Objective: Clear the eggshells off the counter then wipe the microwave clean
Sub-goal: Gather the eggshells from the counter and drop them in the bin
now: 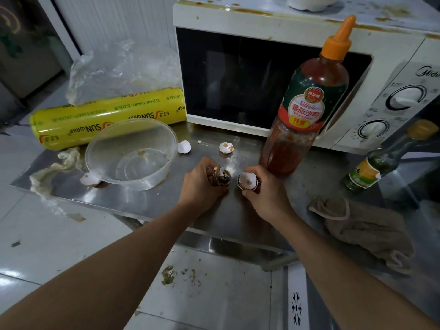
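Head-camera view: at a stainless-steel counter [238, 217], a person gathers broken eggshells in front of a stained white microwave [273, 17]. The left hand [202, 184] is curled round a crushed cluster of shell pieces [222, 177], while the right hand [264, 190] cups a brown half shell [247, 181], open side up. Three more shells lie loose: a white fragment [184, 147] and a yolk-stained half [226, 147] just behind the hands, and another piece [90, 179] touching the near rim of a clear plastic bowl [131, 153]. A tall ketchup bottle [307, 110] stands close to the right hand, before the microwave door. A beige cloth [362, 225] waits on the counter's right end. To do this step well, the grip should likely stay gentle, so brittle shells do not crumble and scatter; nesting the halves together would free fingers for the remaining pieces, and reaching past the bottle calls for care.
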### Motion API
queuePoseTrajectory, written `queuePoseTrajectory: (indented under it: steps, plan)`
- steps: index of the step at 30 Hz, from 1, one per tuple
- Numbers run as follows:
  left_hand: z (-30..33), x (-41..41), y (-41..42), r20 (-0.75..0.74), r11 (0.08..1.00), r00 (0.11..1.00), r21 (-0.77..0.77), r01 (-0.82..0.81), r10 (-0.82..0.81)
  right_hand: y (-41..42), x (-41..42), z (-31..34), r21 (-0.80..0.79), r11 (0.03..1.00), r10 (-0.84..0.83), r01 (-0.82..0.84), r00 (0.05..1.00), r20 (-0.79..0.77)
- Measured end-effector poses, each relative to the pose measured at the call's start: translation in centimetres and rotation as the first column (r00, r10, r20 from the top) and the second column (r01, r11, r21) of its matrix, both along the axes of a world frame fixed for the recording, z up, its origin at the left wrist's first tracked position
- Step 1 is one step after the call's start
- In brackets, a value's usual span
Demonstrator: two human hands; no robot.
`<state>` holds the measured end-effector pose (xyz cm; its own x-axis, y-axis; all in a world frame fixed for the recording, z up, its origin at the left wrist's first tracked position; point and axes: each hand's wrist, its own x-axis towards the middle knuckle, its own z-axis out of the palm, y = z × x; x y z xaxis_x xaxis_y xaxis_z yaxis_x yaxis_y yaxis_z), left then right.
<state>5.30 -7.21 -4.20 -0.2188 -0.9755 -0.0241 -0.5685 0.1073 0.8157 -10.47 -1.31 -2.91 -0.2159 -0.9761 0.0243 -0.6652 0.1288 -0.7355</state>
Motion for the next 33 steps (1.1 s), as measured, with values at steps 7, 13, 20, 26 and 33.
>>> queuePoseTrajectory:
  steps: [7, 13, 20, 26, 33]
  plan:
    - [0.2, 0.5, 0.0, 0.049, 0.997, 0.997, -0.046, 0.068, -0.065, -0.2, -0.5, -0.4, 0.004, 0.999, 0.054, -0.054, 0.998, -0.029]
    - [0.6, 0.5, -0.2, 0.03, 0.996, 0.997, -0.061, 0.07, -0.068, -0.9, -0.2, -0.6, -0.026, 0.994, 0.101, -0.102, 0.995, -0.023]
    - [0.4, 0.5, -0.1, 0.009, 0.998, 0.999, -0.041, 0.039, -0.038, -1.3, -0.3, -0.9, -0.044, 0.991, 0.128, -0.128, 0.992, -0.009]
    - [-0.3, 0.4, 0.2, 0.021, 1.0, 1.0, -0.022, 0.021, -0.021, -1.2, -0.6, -1.3, -0.058, 0.987, 0.153, -0.152, 0.988, 0.013]
    - [-0.5, 0.1, 0.7, 0.1, 0.994, 0.995, -0.103, 0.026, -0.015, -1.0, -0.8, -1.6, -0.084, 0.982, 0.173, -0.171, 0.985, 0.022]
